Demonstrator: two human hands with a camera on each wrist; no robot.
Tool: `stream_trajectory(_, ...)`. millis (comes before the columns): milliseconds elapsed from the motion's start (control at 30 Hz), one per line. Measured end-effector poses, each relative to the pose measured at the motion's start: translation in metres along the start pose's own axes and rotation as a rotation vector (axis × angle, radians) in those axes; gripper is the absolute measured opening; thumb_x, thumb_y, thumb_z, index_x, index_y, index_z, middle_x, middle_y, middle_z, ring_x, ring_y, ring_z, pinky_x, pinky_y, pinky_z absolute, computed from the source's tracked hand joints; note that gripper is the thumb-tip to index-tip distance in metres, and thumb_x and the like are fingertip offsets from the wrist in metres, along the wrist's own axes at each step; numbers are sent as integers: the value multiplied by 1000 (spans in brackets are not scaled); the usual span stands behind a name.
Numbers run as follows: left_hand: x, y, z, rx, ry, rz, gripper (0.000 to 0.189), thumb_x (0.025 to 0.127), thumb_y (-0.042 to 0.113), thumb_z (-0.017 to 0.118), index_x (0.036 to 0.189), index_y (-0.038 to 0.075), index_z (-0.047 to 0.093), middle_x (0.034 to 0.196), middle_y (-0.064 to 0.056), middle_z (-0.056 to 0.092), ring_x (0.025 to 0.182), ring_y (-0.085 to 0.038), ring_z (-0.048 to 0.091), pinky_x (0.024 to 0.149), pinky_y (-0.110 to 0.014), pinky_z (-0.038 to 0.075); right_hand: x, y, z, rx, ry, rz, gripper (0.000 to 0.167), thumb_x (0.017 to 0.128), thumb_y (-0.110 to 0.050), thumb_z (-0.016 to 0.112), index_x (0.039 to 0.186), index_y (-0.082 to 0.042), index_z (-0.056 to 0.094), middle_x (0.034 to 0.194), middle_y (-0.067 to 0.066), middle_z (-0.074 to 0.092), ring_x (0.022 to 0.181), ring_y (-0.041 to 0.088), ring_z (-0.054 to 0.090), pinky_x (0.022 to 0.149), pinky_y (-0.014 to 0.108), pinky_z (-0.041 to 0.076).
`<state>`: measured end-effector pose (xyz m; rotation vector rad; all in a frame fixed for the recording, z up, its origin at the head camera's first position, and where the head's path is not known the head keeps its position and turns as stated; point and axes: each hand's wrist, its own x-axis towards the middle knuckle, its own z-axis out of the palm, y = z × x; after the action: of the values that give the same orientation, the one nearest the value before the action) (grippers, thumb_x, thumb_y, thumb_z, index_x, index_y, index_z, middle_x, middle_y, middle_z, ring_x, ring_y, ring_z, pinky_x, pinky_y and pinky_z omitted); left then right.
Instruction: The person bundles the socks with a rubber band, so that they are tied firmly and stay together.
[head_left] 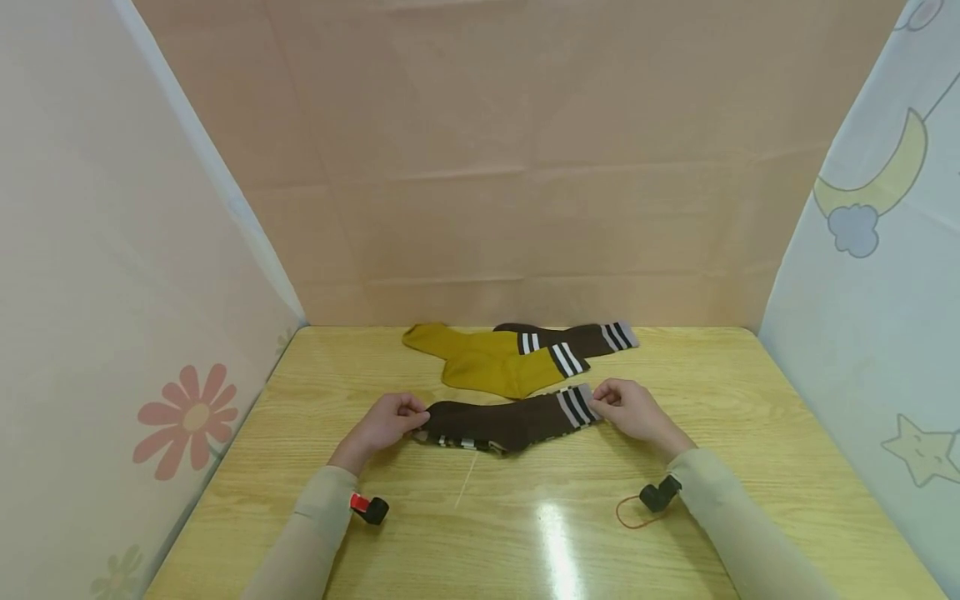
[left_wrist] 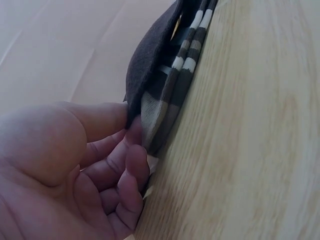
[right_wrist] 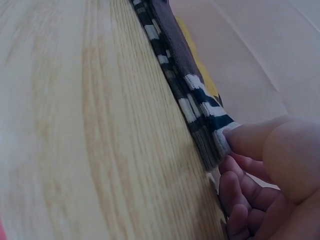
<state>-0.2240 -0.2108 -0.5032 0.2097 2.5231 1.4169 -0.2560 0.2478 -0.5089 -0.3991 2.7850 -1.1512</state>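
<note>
A dark brown sock [head_left: 480, 421] with a grey, black-striped cuff stretches between both hands, toe to the left. My left hand [head_left: 390, 422] pinches its toe between thumb and fingers. At the other end, my right hand [head_left: 630, 407] pinches the cuff. Directly beneath lie patterned socks [left_wrist: 172, 97] in black, grey and white, their edges showing along the near side. In the right wrist view, the brown sock's cuff [right_wrist: 216, 112] lies over the ribbed cuff of a patterned sock [right_wrist: 202, 142].
Behind the brown sock, two mustard socks [head_left: 487, 371] with white-striped dark cuffs overlap each other. Another dark brown sock [head_left: 577, 335] is partly under them at the table's back edge. The wooden table [head_left: 480, 533] meets a peach backdrop [head_left: 525, 167], with printed cloth walls [head_left: 90, 250] at the sides.
</note>
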Motion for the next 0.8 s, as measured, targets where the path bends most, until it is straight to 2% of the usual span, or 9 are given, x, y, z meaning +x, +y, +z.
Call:
stream_trajectory(167, -1, 0, 0, 18, -6, 8, 14, 104, 14, 68, 104, 0, 71, 87, -5, 66, 75, -16, 56, 67, -29, 49, 0, -1, 0, -2, -2, -1, 15, 102, -19, 71, 103, -4, 69, 93, 4, 69, 83, 16, 62, 72, 30, 52)
stream_trajectory(433, -2, 1, 0, -3, -27, -9, 13, 104, 14, 68, 101, 1, 71, 86, -5, 64, 74, -16, 52, 66, -28, 46, 0, -1, 0, -1, -7, 6, 15, 102, -18, 71, 102, -4, 69, 93, 5, 70, 82, 16, 63, 73, 30, 52)
stream_trajectory(800, 0, -2, 0, 15, -26, -8, 16, 104, 18, 68, 103, 3, 71, 90, -4, 66, 80, -16, 56, 71, -29, 48, 0, -2, 0, 32, -19, 35, 17, 102, -21, 71, 104, -4, 68, 94, 5, 69, 82, 15, 62, 72, 29, 52)
